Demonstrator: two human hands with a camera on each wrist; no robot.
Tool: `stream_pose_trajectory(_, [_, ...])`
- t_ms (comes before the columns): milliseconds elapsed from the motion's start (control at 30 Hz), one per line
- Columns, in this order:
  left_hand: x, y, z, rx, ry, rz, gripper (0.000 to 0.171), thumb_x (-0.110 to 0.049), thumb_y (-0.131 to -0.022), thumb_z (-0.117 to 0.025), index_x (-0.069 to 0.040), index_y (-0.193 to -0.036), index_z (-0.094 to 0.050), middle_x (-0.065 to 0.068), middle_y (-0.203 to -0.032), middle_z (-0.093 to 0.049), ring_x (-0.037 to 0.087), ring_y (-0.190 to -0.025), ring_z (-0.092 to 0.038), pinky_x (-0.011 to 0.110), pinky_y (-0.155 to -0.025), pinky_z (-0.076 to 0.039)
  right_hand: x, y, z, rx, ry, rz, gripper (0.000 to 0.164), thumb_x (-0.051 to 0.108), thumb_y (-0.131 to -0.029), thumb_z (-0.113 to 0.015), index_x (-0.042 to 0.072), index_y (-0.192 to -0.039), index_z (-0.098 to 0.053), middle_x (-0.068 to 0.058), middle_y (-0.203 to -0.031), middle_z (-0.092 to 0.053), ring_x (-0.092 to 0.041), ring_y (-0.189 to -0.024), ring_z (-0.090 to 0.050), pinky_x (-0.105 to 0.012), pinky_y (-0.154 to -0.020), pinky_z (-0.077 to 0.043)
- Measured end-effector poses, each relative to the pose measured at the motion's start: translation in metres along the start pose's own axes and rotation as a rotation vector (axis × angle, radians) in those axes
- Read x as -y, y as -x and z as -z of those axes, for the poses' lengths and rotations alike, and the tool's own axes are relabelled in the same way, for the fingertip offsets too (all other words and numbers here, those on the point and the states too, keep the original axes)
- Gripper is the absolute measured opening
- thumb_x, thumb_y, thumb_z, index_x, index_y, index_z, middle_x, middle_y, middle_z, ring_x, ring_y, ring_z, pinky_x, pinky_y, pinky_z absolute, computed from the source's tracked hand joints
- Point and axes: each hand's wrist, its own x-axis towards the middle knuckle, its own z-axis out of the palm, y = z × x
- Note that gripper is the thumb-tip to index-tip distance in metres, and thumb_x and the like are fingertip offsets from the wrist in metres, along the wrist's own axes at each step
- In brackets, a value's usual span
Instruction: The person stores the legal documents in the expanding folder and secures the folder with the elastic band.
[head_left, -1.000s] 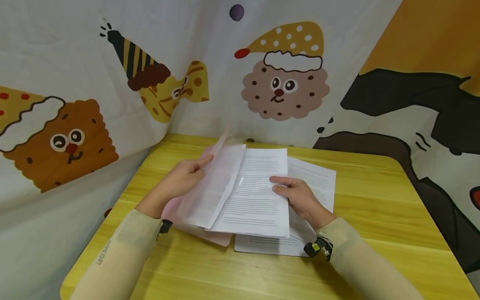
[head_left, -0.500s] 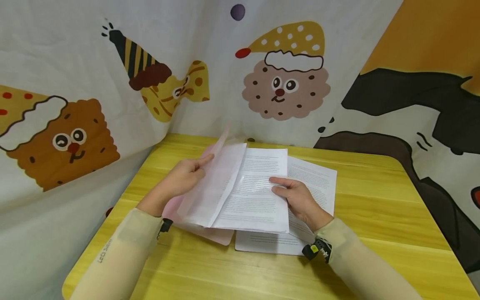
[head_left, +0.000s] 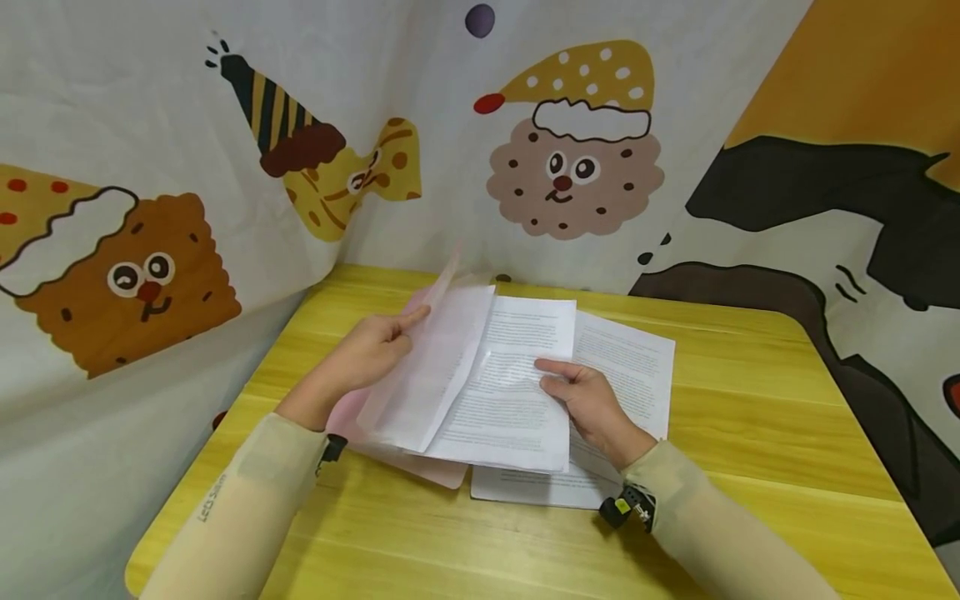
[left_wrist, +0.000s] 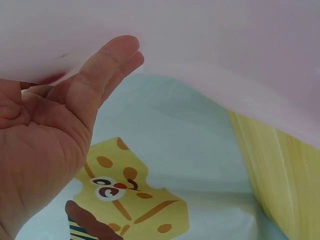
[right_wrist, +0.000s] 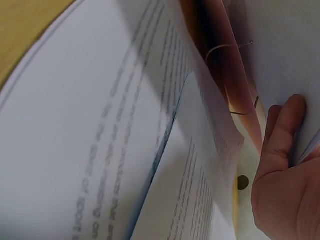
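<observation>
A pale pink folder (head_left: 442, 474) lies spread near the table's middle, its translucent cover (head_left: 431, 367) raised. The left hand (head_left: 375, 350) pinches that cover at its left side, index finger stretched along it. In the left wrist view, straight fingers (left_wrist: 102, 67) lie against the cover, the thumb hidden. The right hand (head_left: 592, 404) holds a stack of printed sheets (head_left: 510, 417) by its right edge. Fingers of the right hand (right_wrist: 285, 132) show at the stack's edge in the right wrist view, beside thin metal prongs (right_wrist: 223, 46) on the folder's spine (right_wrist: 237, 75).
More printed sheets (head_left: 626, 354) lie on the wooden table (head_left: 750, 417), partly under the held stack and right forearm. A curtain with cartoon figures (head_left: 442, 75) hangs behind the table's far edge. Dark camera mounts (head_left: 630, 506) sit on both wrists.
The right hand has shifted slightly left with the stack's right edge, whose lower corner moved left. The left hand and the raised cover stay nearly still.
</observation>
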Motion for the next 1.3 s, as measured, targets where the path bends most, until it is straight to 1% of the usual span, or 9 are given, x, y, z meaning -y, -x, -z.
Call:
stream_pose_trajectory(67, [0.000,-0.001,-0.001,-0.002,0.003,0.004,0.053,-0.007,-0.107,-0.045,-0.008,-0.160,-0.045,0.019,-0.159,-0.055,0.028,-0.083,-0.048,0.035,-0.068,-0.040,-0.001,0.001,0.000,-0.014,0.039,0.012,0.038,0.012,-0.103,-0.069,0.007,-0.141,-0.071,-0.020,-0.153,-0.060,-0.010,-0.103,-0.071,-0.022,-0.079,-0.060])
stream_pose_trajectory(333, [-0.001,-0.001,-0.007,0.000,0.000,-0.012,0.053,-0.004,-0.106,-0.048,-0.005,-0.159,-0.048,0.017,-0.161,-0.053,0.021,-0.067,-0.036,0.030,-0.061,-0.037,-0.001,0.003,-0.011,-0.015,0.172,0.099,0.032,0.014,-0.101,-0.072,0.007,-0.132,-0.076,-0.010,-0.157,-0.058,-0.021,-0.143,-0.047,-0.018,-0.098,-0.046])
stream_pose_trajectory(433, [-0.001,-0.001,-0.010,0.007,-0.006,-0.007,0.053,-0.005,-0.106,-0.049,-0.006,-0.159,-0.047,0.024,-0.126,-0.071,0.016,-0.060,-0.034,0.028,-0.058,-0.037,0.000,0.001,-0.018,0.005,0.146,0.090,0.032,0.015,-0.101,-0.072,0.006,-0.132,-0.076,-0.014,-0.152,-0.061,-0.021,-0.128,-0.059,-0.020,-0.088,-0.054])
stream_pose_trajectory(500, [-0.001,-0.002,-0.011,0.010,-0.003,-0.006,0.054,-0.006,-0.106,-0.049,-0.006,-0.160,-0.046,0.022,-0.101,-0.068,0.014,-0.056,-0.031,0.026,-0.055,-0.036,0.000,-0.001,-0.021,0.014,0.131,0.070,0.034,0.016,-0.101,-0.073,0.007,-0.133,-0.075,-0.014,-0.147,-0.062,-0.017,-0.110,-0.065,-0.023,-0.079,-0.057])
stream_pose_trajectory(533, [-0.001,-0.002,-0.011,0.009,-0.001,-0.007,0.054,-0.006,-0.106,-0.049,-0.006,-0.160,-0.046,0.022,-0.101,-0.067,0.014,-0.055,-0.030,0.026,-0.054,-0.035,0.000,-0.001,-0.022,0.016,0.127,0.060,0.035,0.017,-0.101,-0.073,0.008,-0.135,-0.075,-0.015,-0.144,-0.063,-0.016,-0.103,-0.067,-0.024,-0.077,-0.058])
stream_pose_trajectory(633, [-0.002,-0.001,-0.012,0.009,-0.001,-0.015,0.054,-0.005,-0.106,-0.049,-0.005,-0.160,-0.046,0.025,-0.136,-0.068,0.016,-0.059,-0.033,0.027,-0.057,-0.037,0.000,0.002,-0.019,0.007,0.130,0.024,0.038,0.021,-0.102,-0.073,0.012,-0.139,-0.073,-0.011,-0.135,-0.064,-0.012,-0.090,-0.067,-0.027,-0.074,-0.058])
stream_pose_trajectory(733, [-0.001,-0.001,-0.013,0.008,-0.009,-0.025,0.054,-0.005,-0.106,-0.049,-0.004,-0.160,-0.046,0.018,-0.165,-0.048,0.018,-0.064,-0.037,0.030,-0.061,-0.039,-0.002,0.007,-0.012,-0.014,0.137,0.004,0.040,0.021,-0.102,-0.072,0.014,-0.142,-0.070,-0.009,-0.125,-0.063,-0.015,-0.085,-0.068,-0.031,-0.073,-0.061])
stream_pose_trajectory(1000, [-0.002,-0.002,-0.013,0.009,-0.009,-0.021,0.054,-0.005,-0.106,-0.048,-0.004,-0.160,-0.046,0.014,-0.169,-0.042,0.017,-0.060,-0.034,0.028,-0.056,-0.037,-0.009,0.018,0.010,-0.022,0.156,0.034,0.038,0.012,-0.100,-0.075,0.004,-0.137,-0.070,-0.012,-0.116,-0.071,-0.016,-0.085,-0.074,-0.033,-0.068,-0.065])
stream_pose_trajectory(1300, [-0.004,-0.004,-0.016,0.013,-0.015,-0.013,0.054,-0.007,-0.106,-0.047,-0.006,-0.160,-0.046,0.013,-0.168,-0.043,0.018,-0.065,-0.035,0.030,-0.061,-0.038,-0.017,0.016,0.006,-0.021,0.124,0.030,0.035,0.009,-0.098,-0.075,0.000,-0.131,-0.072,-0.011,-0.108,-0.075,-0.016,-0.082,-0.075,-0.030,-0.065,-0.063])
